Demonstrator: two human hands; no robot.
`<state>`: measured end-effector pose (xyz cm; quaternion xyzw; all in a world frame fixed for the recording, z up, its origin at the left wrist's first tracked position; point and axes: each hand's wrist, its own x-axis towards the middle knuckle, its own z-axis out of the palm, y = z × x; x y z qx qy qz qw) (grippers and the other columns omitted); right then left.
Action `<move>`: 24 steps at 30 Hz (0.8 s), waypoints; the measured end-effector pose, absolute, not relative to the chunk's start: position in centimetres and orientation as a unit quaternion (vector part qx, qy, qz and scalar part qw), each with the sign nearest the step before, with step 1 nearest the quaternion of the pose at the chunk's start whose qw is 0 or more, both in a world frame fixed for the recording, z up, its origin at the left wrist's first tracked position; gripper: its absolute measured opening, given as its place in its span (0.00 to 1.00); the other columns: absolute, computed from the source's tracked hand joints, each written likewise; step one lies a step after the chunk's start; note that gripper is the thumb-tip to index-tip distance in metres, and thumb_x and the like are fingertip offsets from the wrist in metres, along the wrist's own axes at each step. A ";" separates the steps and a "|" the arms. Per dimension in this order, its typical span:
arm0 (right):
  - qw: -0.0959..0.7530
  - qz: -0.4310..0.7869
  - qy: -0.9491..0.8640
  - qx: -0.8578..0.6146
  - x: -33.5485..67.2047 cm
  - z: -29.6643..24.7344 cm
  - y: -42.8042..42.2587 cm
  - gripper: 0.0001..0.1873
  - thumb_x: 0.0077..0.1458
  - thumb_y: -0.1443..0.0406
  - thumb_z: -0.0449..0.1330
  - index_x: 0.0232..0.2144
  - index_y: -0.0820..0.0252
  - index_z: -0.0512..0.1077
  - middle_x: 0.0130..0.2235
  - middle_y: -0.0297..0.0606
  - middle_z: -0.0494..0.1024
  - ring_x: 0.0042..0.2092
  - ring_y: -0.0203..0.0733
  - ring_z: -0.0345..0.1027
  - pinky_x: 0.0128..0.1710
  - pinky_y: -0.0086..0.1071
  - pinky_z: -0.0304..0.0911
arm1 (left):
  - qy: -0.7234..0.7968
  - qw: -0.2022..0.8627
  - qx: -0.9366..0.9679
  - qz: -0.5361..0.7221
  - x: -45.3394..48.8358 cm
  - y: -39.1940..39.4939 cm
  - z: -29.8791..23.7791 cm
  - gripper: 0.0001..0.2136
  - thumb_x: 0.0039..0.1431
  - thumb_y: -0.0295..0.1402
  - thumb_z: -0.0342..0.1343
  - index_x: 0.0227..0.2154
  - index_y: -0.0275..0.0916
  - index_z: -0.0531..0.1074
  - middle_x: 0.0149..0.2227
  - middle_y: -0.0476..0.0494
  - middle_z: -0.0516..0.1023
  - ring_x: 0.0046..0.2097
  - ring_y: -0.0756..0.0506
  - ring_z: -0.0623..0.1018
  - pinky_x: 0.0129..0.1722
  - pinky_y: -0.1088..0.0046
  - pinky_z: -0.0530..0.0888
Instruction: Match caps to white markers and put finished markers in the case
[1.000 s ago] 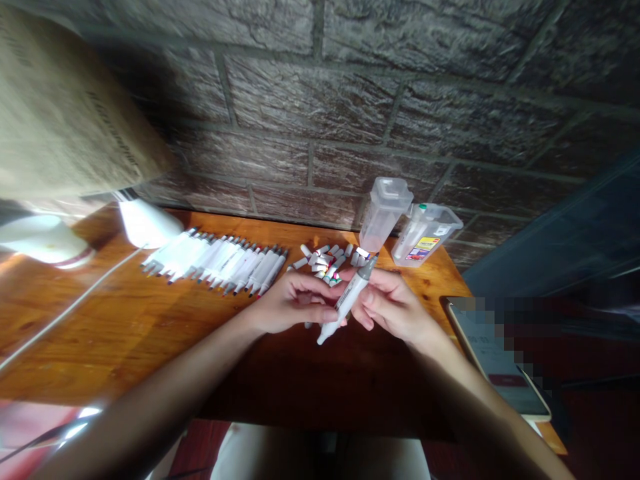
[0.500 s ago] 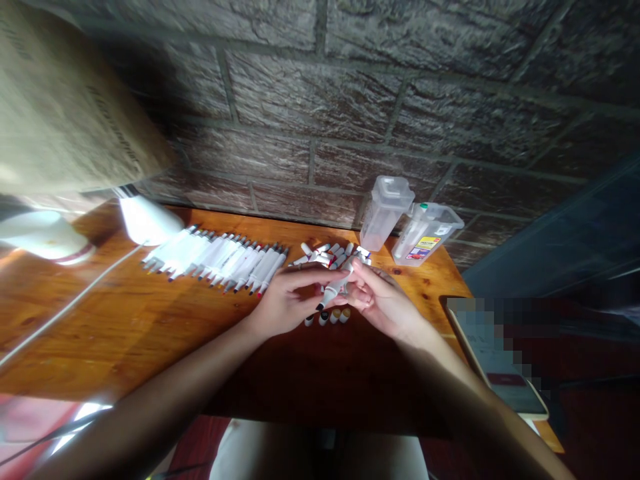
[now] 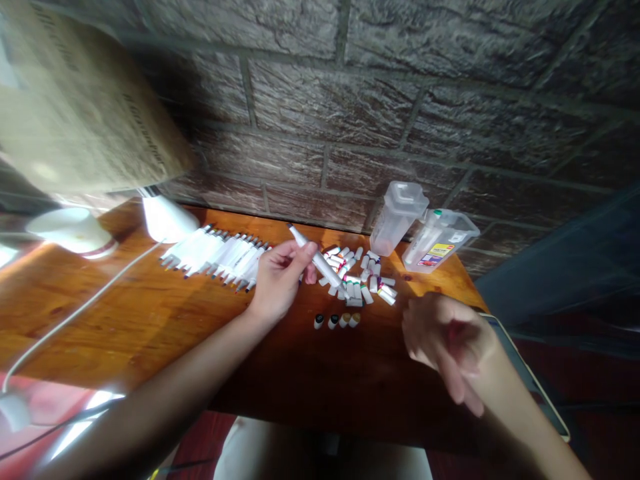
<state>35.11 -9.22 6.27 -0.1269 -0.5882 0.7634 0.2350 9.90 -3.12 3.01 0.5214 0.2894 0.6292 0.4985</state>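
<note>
My left hand [image 3: 285, 277] pinches a white marker [image 3: 325, 267] between thumb and fingers. The marker slants, its dark tip pointing up and left, and its lower end is over a pile of loose white marker caps [image 3: 371, 283]. Off to the right of the pile, my right hand [image 3: 447, 347] is turned over, somewhat blurred, with fingers stretched downward and apart. I see nothing in it. Left of my left hand lies a row of uncapped white markers [image 3: 215, 257]. Several caps with black and ochre tops [image 3: 345, 320] stand lined up in front of the pile.
Two clear plastic cases [image 3: 395, 217] stand at the back right by the stone wall [image 3: 300, 160]; one has a label and a green-capped marker inside. A lamp [image 3: 167, 217] with its cord is at left, beside a white bowl-like object [image 3: 75, 230]. A tablet [image 3: 525, 373] lies at right.
My hands have come apart. The right one moved right and toward me, off the marker; the left keeps the marker and has turned its dark tip up and left. The view shifted slightly.
</note>
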 end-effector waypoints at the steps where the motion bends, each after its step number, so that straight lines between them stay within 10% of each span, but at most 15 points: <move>1: 0.315 0.744 -0.572 -0.140 34.9 6.3 -9.1 0.27 0.57 0.52 0.63 0.12 0.58 0.68 0.08 0.28 0.60 0.10 0.27 0.47 0.14 0.27 0.45 | 0.294 0.494 0.529 0.624 9.9 -3.2 3.1 0.18 0.58 0.46 0.63 0.24 0.36 0.73 0.18 0.52 0.71 0.20 0.54 0.69 0.23 0.78 0.67; 6: 0.509 0.694 -0.447 -0.245 32.6 7.0 -7.9 0.37 0.56 0.57 0.64 0.09 0.58 0.45 0.10 0.23 0.40 0.14 0.28 0.35 0.17 0.28 0.45 | 0.301 0.471 0.577 0.595 10.1 -3.6 3.5 0.21 0.55 0.50 0.63 0.21 0.36 0.70 0.16 0.52 0.71 0.18 0.53 0.69 0.20 0.78 0.65; 13: 0.525 0.612 -0.470 -0.358 30.5 5.3 -7.2 0.11 0.52 0.58 0.69 0.33 0.59 0.79 0.26 0.32 0.74 0.20 0.27 0.47 0.20 0.28 0.41 | 0.304 0.468 0.605 0.568 10.5 -3.9 3.5 0.23 0.57 0.51 0.62 0.19 0.36 0.69 0.15 0.51 0.71 0.18 0.54 0.68 0.20 0.78 0.65; 24: 0.447 0.622 -0.543 -0.344 28.6 3.4 -8.0 0.21 0.52 0.62 0.71 0.49 0.54 0.75 0.35 0.35 0.82 0.31 0.33 0.71 0.25 0.24 0.58 | 0.272 0.540 0.614 0.508 11.1 -4.2 2.8 0.20 0.53 0.48 0.66 0.22 0.36 0.69 0.16 0.52 0.70 0.19 0.54 0.68 0.20 0.78 0.65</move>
